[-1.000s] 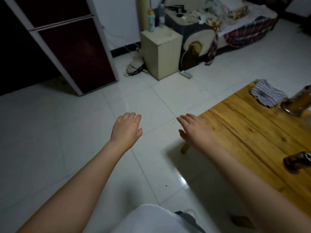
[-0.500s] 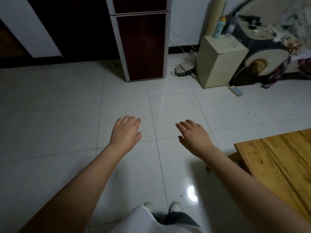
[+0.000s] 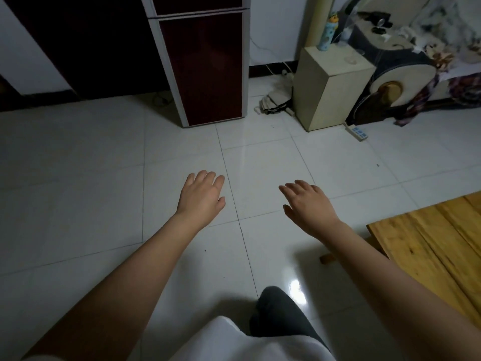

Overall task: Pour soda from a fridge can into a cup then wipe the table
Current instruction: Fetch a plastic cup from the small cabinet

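A dark red fridge [image 3: 205, 66] with a pale grey frame stands shut against the far wall, straight ahead across the white tiled floor. My left hand [image 3: 201, 196] and my right hand [image 3: 308, 207] are stretched out in front of me above the floor, fingers relaxed and holding nothing. Both are well short of the fridge. The corner of the wooden table [image 3: 432, 246] shows at the right edge. The can, the cup and the cloth are out of view.
A cream box-shaped stand [image 3: 330, 89] with a small bottle [image 3: 328, 32] on top sits right of the fridge. A power strip [image 3: 358, 131] and cables lie on the floor by it. A cluttered bed [image 3: 426, 58] fills the far right.
The view has swung left, away from the table; the cup, cloth and can have left the frame. The fridge now stands nearer and centred. Both hands stay out front, open.
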The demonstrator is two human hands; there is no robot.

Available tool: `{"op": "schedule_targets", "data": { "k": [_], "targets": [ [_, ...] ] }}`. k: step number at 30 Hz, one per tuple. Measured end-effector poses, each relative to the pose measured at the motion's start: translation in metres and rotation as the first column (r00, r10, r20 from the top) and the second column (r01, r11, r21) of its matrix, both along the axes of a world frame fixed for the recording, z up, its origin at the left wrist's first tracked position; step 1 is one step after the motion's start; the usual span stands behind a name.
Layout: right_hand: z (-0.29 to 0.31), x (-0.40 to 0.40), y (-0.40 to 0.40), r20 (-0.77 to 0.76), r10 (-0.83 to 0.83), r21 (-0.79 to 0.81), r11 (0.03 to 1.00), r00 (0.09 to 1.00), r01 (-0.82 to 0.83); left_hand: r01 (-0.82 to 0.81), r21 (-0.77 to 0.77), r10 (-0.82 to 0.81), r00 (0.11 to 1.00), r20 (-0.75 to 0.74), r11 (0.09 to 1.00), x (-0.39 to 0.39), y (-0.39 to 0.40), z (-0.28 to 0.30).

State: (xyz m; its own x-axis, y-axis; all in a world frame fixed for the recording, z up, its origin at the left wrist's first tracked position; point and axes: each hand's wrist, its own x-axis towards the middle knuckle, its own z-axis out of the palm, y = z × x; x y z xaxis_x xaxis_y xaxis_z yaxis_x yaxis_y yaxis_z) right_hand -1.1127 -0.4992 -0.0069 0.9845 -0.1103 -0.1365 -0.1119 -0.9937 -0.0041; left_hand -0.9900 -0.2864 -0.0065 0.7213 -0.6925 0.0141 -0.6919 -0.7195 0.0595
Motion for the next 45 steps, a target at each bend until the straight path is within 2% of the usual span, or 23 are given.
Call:
{"op": "schedule_targets", "data": {
  "k": [13, 22, 31, 39, 45],
  "targets": [
    [0.003, 0.120, -0.137, 0.023, -0.136, 0.004, 0.991, 0.990, 0.136, 0.107, 0.044, -0.107, 0.994, -0.011, 0.993, 0.143, -0.159, 0.003],
    [0.025, 0.226, -0.245, 0.036, -0.152, -0.014, 0.988, 0.988, 0.152, 0.065, 0.036, -0.064, 0.998, -0.007, 0.997, 0.248, -0.268, 0.021],
    [0.017, 0.333, -0.331, 0.011, -0.204, -0.014, 0.979, 0.979, 0.204, 0.106, 0.020, -0.106, 0.994, -0.021, 0.994, 0.367, -0.362, 0.009],
    [0.012, 0.453, -0.420, 0.019, -0.339, 0.026, 0.941, 0.941, 0.339, 0.209, 0.031, -0.209, 0.978, -0.028, 0.977, 0.506, -0.469, 0.006],
    [0.010, 0.513, -0.487, 0.020, -0.466, 0.039, 0.884, 0.885, 0.465, 0.299, 0.037, -0.296, 0.953, -0.060, 0.954, 0.585, -0.549, 0.005]
  ]
}}
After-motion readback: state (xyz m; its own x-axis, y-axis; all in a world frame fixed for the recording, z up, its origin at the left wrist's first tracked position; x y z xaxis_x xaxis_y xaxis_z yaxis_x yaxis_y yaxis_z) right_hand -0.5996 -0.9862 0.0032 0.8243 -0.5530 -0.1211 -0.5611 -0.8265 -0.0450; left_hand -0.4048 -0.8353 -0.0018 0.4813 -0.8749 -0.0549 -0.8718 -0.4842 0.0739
